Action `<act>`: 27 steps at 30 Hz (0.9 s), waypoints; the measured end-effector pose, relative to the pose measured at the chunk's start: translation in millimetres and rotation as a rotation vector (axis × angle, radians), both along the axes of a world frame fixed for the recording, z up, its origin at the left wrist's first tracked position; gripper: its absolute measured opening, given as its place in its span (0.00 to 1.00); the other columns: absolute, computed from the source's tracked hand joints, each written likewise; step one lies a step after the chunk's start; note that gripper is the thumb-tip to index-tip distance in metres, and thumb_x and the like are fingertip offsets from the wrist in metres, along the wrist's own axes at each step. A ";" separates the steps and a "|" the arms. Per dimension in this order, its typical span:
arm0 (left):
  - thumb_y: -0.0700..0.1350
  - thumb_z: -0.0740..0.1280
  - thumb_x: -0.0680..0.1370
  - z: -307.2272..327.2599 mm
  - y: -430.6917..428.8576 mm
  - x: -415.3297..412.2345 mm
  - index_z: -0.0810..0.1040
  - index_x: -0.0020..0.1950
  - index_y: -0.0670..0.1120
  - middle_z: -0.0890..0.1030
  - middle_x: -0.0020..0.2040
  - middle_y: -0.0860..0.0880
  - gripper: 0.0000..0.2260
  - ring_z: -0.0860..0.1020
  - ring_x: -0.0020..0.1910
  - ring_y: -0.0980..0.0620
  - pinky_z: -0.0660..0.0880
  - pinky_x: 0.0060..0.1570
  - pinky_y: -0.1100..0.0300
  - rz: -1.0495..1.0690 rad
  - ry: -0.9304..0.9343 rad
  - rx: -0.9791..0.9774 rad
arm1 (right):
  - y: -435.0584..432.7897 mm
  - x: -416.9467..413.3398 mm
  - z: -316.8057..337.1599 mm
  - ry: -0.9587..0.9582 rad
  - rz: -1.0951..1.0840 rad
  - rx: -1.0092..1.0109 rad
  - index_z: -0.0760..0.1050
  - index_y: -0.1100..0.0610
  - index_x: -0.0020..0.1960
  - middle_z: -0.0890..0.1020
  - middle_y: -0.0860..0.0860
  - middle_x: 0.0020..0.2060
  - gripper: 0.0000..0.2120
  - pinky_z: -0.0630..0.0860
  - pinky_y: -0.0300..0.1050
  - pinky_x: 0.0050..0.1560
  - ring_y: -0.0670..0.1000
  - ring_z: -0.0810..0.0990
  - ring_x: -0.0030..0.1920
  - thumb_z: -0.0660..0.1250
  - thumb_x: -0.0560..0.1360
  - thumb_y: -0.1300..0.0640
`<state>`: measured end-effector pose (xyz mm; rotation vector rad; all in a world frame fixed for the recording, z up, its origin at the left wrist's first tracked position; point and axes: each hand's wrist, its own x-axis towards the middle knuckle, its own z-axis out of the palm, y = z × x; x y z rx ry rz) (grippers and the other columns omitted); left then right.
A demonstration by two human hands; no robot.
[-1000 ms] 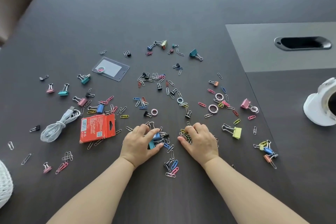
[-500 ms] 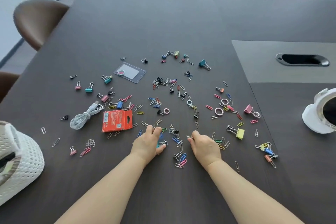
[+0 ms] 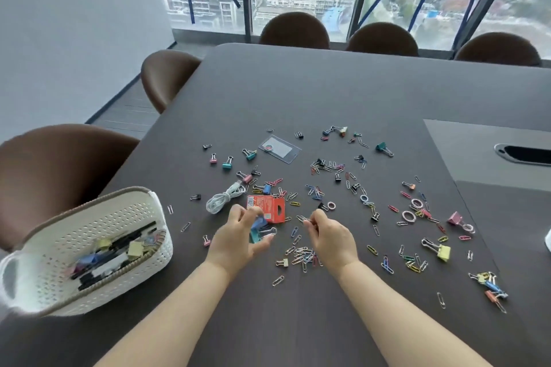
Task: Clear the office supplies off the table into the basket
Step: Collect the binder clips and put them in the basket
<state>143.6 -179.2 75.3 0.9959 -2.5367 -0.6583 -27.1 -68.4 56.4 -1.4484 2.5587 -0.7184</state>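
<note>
Coloured paper clips point(image 3: 301, 256) and binder clips lie scattered over the dark table point(image 3: 298, 92). My left hand point(image 3: 238, 238) is raised slightly off the table, fingers curled around a small bunch of clips point(image 3: 260, 229), blue and teal among them. My right hand point(image 3: 331, 235) is also lifted, fingertips pinched on a few paper clips point(image 3: 304, 219). A white perforated basket point(image 3: 74, 247) stands at the left, holding several clips and dark items. An orange card packet point(image 3: 267, 208), a white coiled cable point(image 3: 222, 198) and a clear badge holder point(image 3: 279, 148) lie beyond my hands.
Brown chairs point(image 3: 59, 164) stand along the left and far table edges. A grey inset panel with a cable slot point(image 3: 524, 153) sits at the right. A yellow binder clip point(image 3: 442, 252) and a pink one point(image 3: 454, 218) lie to the right. Windows fill the far wall.
Both hands have lifted off the table with gathered clips. The head view has tilted up, so the basket at the left and the windows have come into view.
</note>
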 end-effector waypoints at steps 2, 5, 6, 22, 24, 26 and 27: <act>0.57 0.72 0.67 12.8 -16.6 36.7 0.65 0.53 0.55 0.69 0.44 0.48 0.21 0.74 0.31 0.47 0.77 0.30 0.55 0.051 0.064 -0.059 | -19.6 20.9 12.6 -0.007 0.041 -0.047 0.70 0.61 0.50 0.82 0.57 0.40 0.13 0.64 0.46 0.35 0.61 0.78 0.42 0.57 0.79 0.50; 0.54 0.73 0.67 28.9 -43.1 95.7 0.68 0.53 0.54 0.71 0.43 0.47 0.20 0.73 0.31 0.49 0.73 0.31 0.60 0.136 0.112 -0.131 | -49.9 59.4 28.3 0.012 0.114 -0.105 0.70 0.61 0.50 0.82 0.58 0.40 0.13 0.64 0.46 0.35 0.62 0.79 0.42 0.58 0.79 0.51; 0.50 0.75 0.67 32.4 -51.1 114.7 0.68 0.52 0.54 0.72 0.43 0.46 0.20 0.72 0.31 0.50 0.72 0.30 0.61 0.178 0.116 -0.157 | -59.0 73.3 32.4 0.012 0.135 -0.121 0.71 0.62 0.50 0.82 0.58 0.40 0.13 0.65 0.47 0.35 0.62 0.79 0.42 0.58 0.79 0.51; 0.62 0.49 0.76 1.1 -117.9 244.9 0.80 0.50 0.49 0.81 0.48 0.54 0.25 0.74 0.51 0.54 0.69 0.55 0.52 0.219 -0.110 -0.063 | -127.4 196.3 46.6 0.001 0.343 -0.176 0.72 0.62 0.49 0.81 0.58 0.39 0.13 0.65 0.48 0.35 0.62 0.77 0.39 0.60 0.78 0.52; 0.62 0.51 0.74 1.5 -120.9 254.0 0.81 0.49 0.51 0.82 0.47 0.56 0.24 0.72 0.53 0.56 0.66 0.56 0.51 0.211 -0.077 -0.112 | -138.3 208.0 51.3 0.014 0.386 -0.180 0.72 0.63 0.50 0.81 0.59 0.39 0.13 0.64 0.47 0.35 0.62 0.77 0.39 0.59 0.79 0.52; 0.54 0.63 0.75 3.8 -121.8 264.3 0.82 0.46 0.49 0.83 0.44 0.54 0.13 0.76 0.49 0.54 0.72 0.50 0.52 0.202 -0.044 -0.150 | -148.0 220.4 55.1 0.024 0.428 -0.184 0.71 0.62 0.49 0.81 0.59 0.39 0.12 0.63 0.46 0.35 0.61 0.77 0.39 0.59 0.79 0.52; 0.50 0.66 0.75 3.9 -121.5 269.5 0.83 0.45 0.48 0.83 0.42 0.54 0.08 0.78 0.44 0.53 0.75 0.44 0.54 0.201 -0.036 -0.181 | -152.1 226.2 56.7 0.020 0.445 -0.187 0.71 0.62 0.49 0.81 0.58 0.39 0.12 0.63 0.46 0.34 0.61 0.77 0.38 0.59 0.79 0.52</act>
